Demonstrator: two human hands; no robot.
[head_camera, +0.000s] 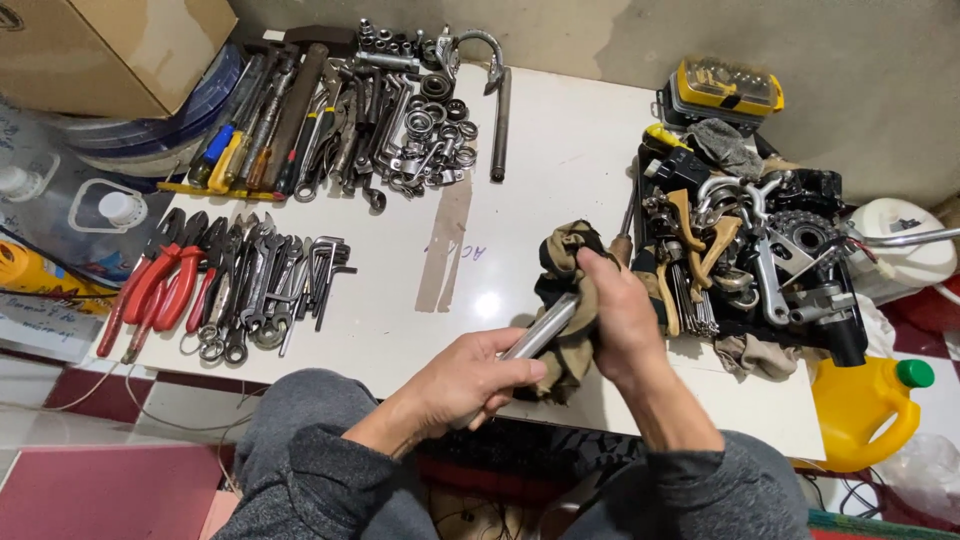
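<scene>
My left hand (470, 378) grips the near end of a shiny metal tube (548, 326), held tilted over the front edge of a white board (560, 150). My right hand (618, 318) clutches a dirty tan and black rag (562, 262) that wraps the tube's far end. Both hands meet just above the board's front edge, over my grey trouser knees.
Red-handled pliers (155, 285), wrenches and hex keys lie at left. Screwdrivers, a hammer and sockets line the back. A heap of bicycle parts (760, 255) sits at right, beside a yellow bit case (727, 86). A yellow jug (865, 405) stands on the floor at right.
</scene>
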